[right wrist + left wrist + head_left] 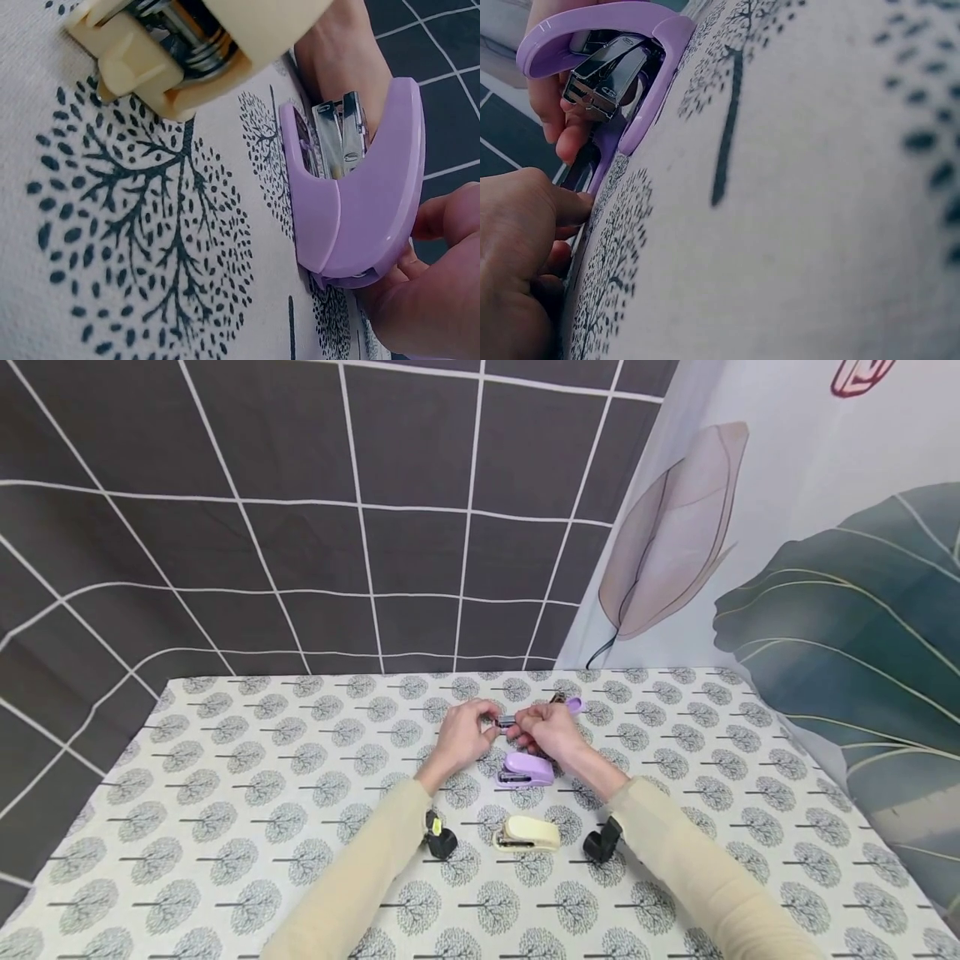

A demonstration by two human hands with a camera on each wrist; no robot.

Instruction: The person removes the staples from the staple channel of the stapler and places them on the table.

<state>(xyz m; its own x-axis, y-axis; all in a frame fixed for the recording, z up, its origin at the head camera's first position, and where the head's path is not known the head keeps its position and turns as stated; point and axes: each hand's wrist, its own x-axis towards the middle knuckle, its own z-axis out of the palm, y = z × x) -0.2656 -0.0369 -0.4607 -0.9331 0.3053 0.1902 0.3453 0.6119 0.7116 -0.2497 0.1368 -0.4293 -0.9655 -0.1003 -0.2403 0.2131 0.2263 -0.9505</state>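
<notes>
A far purple stapler (574, 705) lies with its top swung back to the right and its metal staple channel between my hands. My left hand (462, 732) pinches the channel's left end with thumb and forefinger. Close beside it, my right hand (553, 729) has bent fingers on the channel's right part and hides much of the stapler. Just nearer to me stands a second purple stapler (526, 769), nose to the left, its metal front (607, 79) showing in the left wrist view. In the right wrist view, this nearer stapler (360, 202) partly covers the hands.
A cream stapler (528, 833) stands nearest to me, also nose to the left, between my forearms. The tree-print cloth (225, 827) covers the table. Behind it hangs a dark checked curtain (300, 552), with a leaf-print sheet (750, 610) on the right.
</notes>
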